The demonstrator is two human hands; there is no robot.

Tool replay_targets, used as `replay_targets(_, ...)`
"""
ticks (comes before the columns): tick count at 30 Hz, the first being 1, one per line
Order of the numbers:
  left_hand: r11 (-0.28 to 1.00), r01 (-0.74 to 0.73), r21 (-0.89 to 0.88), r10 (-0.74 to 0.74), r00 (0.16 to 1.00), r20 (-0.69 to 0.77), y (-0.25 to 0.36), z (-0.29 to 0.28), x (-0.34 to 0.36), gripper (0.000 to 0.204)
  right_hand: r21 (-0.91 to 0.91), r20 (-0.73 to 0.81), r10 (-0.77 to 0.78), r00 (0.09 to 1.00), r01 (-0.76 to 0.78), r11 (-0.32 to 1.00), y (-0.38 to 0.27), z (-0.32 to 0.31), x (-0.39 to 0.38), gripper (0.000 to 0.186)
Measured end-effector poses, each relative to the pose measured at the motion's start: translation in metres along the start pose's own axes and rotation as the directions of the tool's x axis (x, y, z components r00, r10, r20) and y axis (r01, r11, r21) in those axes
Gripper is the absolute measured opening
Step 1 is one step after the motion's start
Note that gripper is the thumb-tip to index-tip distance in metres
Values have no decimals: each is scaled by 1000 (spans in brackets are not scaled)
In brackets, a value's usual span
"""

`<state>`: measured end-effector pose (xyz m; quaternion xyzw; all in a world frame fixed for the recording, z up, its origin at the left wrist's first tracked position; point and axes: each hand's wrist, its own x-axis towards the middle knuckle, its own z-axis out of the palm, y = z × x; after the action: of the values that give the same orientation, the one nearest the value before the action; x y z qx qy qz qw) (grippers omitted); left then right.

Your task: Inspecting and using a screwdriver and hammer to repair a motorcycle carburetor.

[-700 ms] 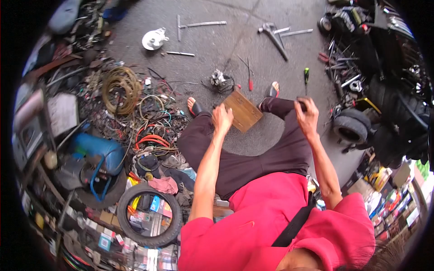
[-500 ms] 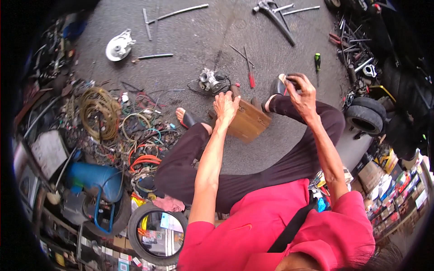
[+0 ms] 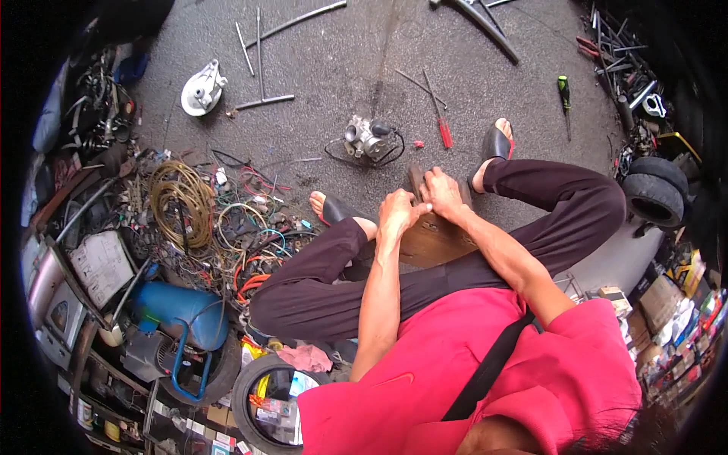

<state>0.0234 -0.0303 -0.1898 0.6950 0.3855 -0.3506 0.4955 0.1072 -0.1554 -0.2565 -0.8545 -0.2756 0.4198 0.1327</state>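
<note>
A small brown wooden stool [image 3: 434,244] is between my legs, partly hidden by my hands and trousers. My left hand [image 3: 397,213] is closed at its left edge, fingers bent over the wood. Right beside it, my right hand [image 3: 444,194] has its fingers curled over the stool's far end, close to a stubby wooden leg [image 3: 415,176]. The two thumbs almost meet. Just beyond the stool lies a metal carburetor [image 3: 366,139] with black hoses. A tiny red piece [image 3: 418,144] sits on the ground to its right.
A red-handled screwdriver [image 3: 444,133], a green-handled screwdriver [image 3: 564,95], a hammer [image 3: 485,30] and a silver drum-shaped part [image 3: 203,89] lie on the asphalt. Tangled wires and a coiled hose [image 3: 182,205] crowd the left, near a blue tank [image 3: 186,311]. Tyres [image 3: 656,199] stand right.
My right hand has come down from beside my right knee onto the stool, next to the left hand. The stool is closer to my body, and its far end is away from the carburetor.
</note>
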Motion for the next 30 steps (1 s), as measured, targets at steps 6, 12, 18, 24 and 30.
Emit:
replay_targets(6,991,-72,112,63,995,84,-7,15,28,44,-388,326,-125,937,253,886,10,0,18,23)
replay_targets(12,931,-151,332,235,944,-230,3,2,25,41,-405,239,-228,944,310,860,-19,-29,22,25)
replay_targets(18,905,-386,178,425,797,-430,23,-99,-62,38,-153,-135,-511,849,491,857,-59,-75,26,24)
replay_targets(24,787,-301,539,617,355,-702,9,-172,-180,39,-214,-18,-494,869,480,851,-70,-61,29,27)
replay_targets(30,738,276,616,115,848,-517,-17,-186,-199,32,221,89,-87,992,65,973,-69,6,51,45)
